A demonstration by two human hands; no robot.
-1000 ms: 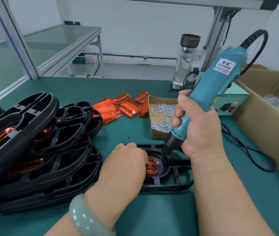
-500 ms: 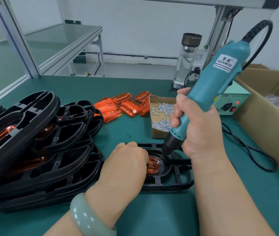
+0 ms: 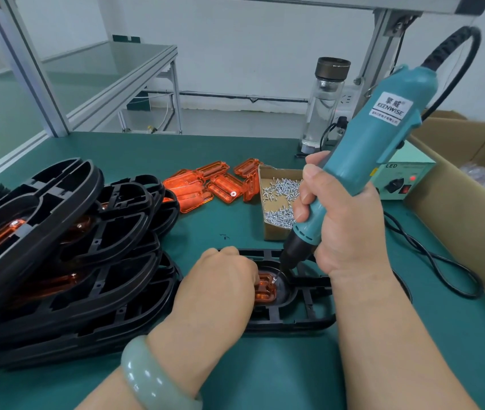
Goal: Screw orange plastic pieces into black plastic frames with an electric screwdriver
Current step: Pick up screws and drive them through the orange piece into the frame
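Fingers of the right hand (image 3: 344, 232) clenched the electric screwdriver (image 3: 362, 161), bit on the orange piece (image 3: 265, 291); lower centre, left hand's (image 3: 217, 288) grip was hidden.

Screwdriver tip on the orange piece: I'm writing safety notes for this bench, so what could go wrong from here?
1. The electric screwdriver, gripped by the right hand, looks tilted over the screw; its tip could slip off and scar the orange piece or black frame.
2. The left hand rests right beside that tip, so a slip might hit it.
3. The leaning stack of frames nearby could slide against the work.
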